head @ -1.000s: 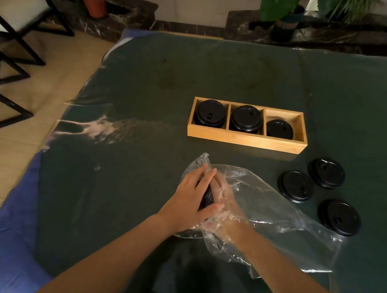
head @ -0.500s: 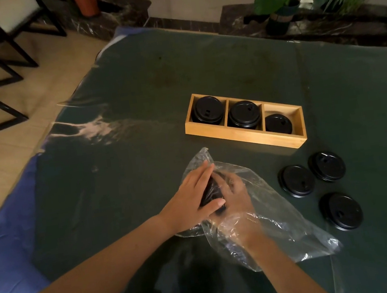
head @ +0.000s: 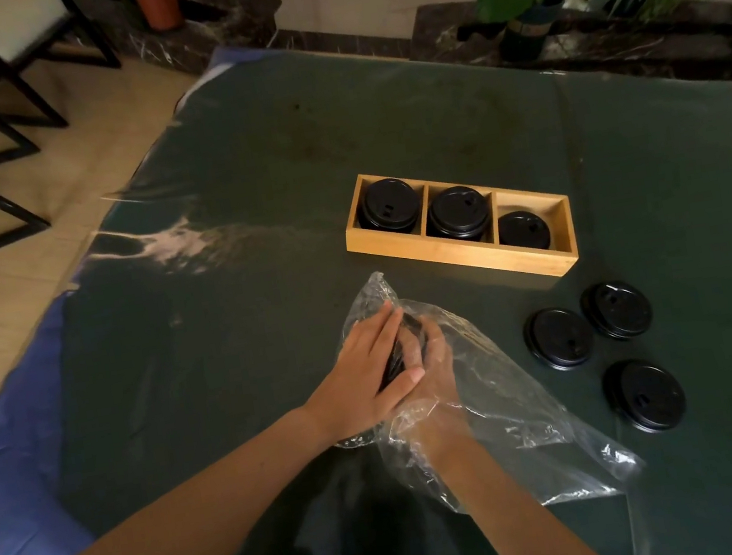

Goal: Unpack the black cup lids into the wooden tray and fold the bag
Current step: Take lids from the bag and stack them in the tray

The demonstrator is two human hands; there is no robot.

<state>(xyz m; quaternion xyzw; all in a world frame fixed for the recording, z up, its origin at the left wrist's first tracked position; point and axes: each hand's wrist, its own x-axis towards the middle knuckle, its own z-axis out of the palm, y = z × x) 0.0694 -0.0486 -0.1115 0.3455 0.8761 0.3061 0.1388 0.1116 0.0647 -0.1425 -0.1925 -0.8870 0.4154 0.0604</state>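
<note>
We see two bare forearms coming in from the bottom edge, with no sleeves on them as far as the picture reaches. The left hand (head: 360,375) has no glove, ring or watch, and its short nails are plain. The right hand (head: 429,365) appears only through a thin clear film, so we cannot tell its details.

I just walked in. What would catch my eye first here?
Probably the two hands at the centre: the right hand is inside a clear plastic bag, the left hand pressing black lids from outside. Behind them a wooden tray holds black cup lids in three compartments, and three loose lids lie to the right.
</note>
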